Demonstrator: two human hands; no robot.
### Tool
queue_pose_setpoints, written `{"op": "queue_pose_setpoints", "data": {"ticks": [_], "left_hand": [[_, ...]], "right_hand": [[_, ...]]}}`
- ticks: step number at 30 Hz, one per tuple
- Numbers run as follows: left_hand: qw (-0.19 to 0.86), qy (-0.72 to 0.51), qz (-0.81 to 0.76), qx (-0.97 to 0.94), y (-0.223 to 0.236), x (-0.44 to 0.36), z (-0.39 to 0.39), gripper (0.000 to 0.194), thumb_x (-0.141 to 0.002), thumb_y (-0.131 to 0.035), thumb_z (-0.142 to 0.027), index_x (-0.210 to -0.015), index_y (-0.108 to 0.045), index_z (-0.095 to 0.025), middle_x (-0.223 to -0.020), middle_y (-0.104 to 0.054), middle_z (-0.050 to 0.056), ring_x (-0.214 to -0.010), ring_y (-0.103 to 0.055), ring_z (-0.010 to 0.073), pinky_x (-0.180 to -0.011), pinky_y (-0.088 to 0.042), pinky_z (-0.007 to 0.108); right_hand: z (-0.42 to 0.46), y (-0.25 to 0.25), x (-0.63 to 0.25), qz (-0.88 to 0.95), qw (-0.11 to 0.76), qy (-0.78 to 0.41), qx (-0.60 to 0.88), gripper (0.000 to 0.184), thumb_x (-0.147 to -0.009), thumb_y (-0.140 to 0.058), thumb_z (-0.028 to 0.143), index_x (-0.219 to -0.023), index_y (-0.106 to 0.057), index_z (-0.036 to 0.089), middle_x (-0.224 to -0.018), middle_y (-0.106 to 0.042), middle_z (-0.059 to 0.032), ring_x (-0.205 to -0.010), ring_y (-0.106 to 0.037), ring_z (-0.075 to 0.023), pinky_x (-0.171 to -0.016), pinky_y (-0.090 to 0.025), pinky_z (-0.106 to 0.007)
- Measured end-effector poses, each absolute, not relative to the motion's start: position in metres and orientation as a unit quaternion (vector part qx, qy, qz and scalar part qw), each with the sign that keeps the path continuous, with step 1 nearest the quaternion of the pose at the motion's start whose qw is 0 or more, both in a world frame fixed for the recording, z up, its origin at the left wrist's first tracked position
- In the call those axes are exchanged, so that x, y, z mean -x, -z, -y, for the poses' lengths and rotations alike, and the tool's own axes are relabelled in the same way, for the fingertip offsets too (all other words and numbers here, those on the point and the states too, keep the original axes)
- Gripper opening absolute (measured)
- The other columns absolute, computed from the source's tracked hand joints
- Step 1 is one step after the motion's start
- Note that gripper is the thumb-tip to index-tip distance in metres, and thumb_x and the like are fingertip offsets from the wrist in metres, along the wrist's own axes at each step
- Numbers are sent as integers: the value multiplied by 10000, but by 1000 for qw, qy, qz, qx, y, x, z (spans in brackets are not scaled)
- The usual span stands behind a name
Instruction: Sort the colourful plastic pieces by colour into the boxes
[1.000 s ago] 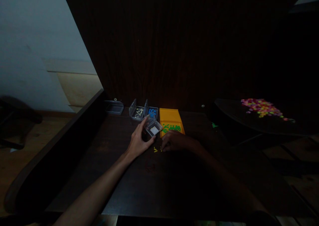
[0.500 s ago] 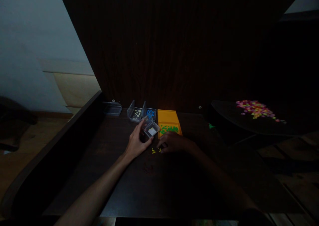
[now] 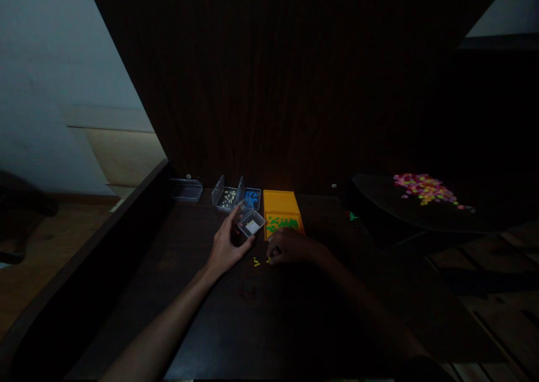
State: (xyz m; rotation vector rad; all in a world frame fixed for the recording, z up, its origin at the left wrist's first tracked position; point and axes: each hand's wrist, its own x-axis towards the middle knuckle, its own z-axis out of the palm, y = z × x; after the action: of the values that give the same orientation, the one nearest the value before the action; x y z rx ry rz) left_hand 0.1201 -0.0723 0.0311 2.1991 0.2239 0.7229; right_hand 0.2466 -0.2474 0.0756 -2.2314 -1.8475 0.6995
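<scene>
My left hand (image 3: 223, 246) grips a small clear plastic box (image 3: 257, 217) between thumb and fingers; its lid stands open and a white paper square lies inside with a little yellow on it. Just right of it, my right hand (image 3: 289, 246) is bent down to the tabletop, fingertips pinched at a small yellow piece (image 3: 268, 260). A few more yellow pieces (image 3: 256, 262) lie loose between the hands. Behind my right hand sits an open orange box (image 3: 281, 202) holding many green pieces (image 3: 283, 223), partly hidden by the hand.
Clear boxes with pale pieces (image 3: 229, 197) and blue pieces (image 3: 252, 197) stand open at the back. Another clear box (image 3: 187, 191) is farther left. Dark red bits (image 3: 247, 293) lie nearer me. Colourful pieces (image 3: 427, 189) are heaped on a dark surface at right, near a green scrap (image 3: 352, 216).
The whole view has shifted slightly. My right hand's fingertips have closed down on the yellow pieces beside the box. My left hand keeps its hold on the clear box.
</scene>
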Motion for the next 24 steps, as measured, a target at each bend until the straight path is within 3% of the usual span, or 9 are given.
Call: {"op": "queue_pose_setpoints", "data": {"ticks": [7,13,24], "left_hand": [[396,-280,-84,-870,-29,-120,71,795,-754,-713,-342,-1436,-324,-216,-1245,-622,111,-984,-672,214,-860,-557,361],[400,-283,-74,-869,-31,-119,72,770,-760,-706,-323,-1426,-336,-211,-1274,-607,112,-1112,-631,233,-940,-530,378],[381,-288,-64,-876,-34,-119,72,763,-759,-707,-313,-1421,-343,-203,-1243,-619,115,-1059,-648,232,-891,-549,376]], "right_hand": [[248,-77,-242,628,37,-202,750,89,-783,-717,257,-837,-737,190,-869,-703,-28,-831,-617,-161,-655,-370,-240],[247,-75,-236,644,-2,-174,745,100,-837,-665,238,-894,-722,178,-953,-683,-55,-913,-615,-189,-665,-391,-251],[248,-68,-231,673,-38,-115,730,187,-933,-509,231,-940,-677,150,-995,-651,-95,-873,-606,-180,-679,-412,-256]]}}
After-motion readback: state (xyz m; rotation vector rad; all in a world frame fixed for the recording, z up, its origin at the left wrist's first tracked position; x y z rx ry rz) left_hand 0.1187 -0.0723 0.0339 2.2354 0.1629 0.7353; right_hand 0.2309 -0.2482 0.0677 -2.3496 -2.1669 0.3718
